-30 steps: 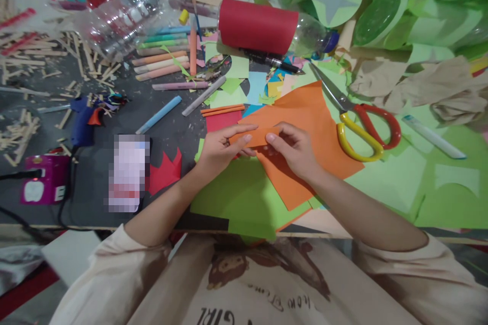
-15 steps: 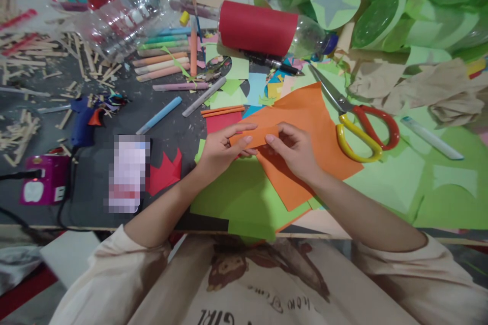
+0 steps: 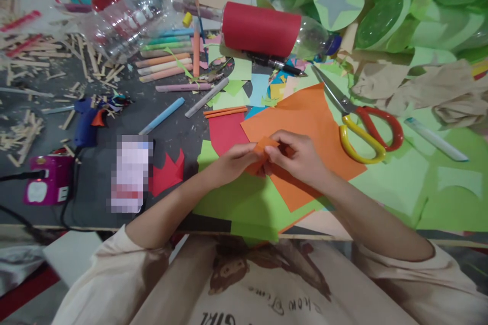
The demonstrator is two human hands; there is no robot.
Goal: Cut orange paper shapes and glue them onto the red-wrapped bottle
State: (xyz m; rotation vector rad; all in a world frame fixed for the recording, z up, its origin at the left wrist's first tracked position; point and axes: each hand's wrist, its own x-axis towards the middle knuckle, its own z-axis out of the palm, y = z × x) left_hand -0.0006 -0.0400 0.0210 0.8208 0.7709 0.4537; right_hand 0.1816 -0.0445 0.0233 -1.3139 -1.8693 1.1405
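Observation:
Between my two hands is a small piece of orange paper, pinched by the fingers of both. My left hand grips its left and lower side, its fingertips partly behind the paper. On the other side my right hand has thumb and fingers closed on the upper right edge. Below them lies a larger orange sheet, on top of green paper. Two thin orange paper rolls rest across a red paper piece just beyond my left hand. Scissors with red and yellow handles lie right of my right hand.
A blue glue gun, a phone and a cut red paper piece lie to the left. Farther back are a red-wrapped bottle, markers, a black pen and clear bottles. Crumpled brown paper sits at right.
The small orange paper was held out flat and level; now it is tilted and bunched between my fingers. Both hands have come closer together and slightly nearer to me.

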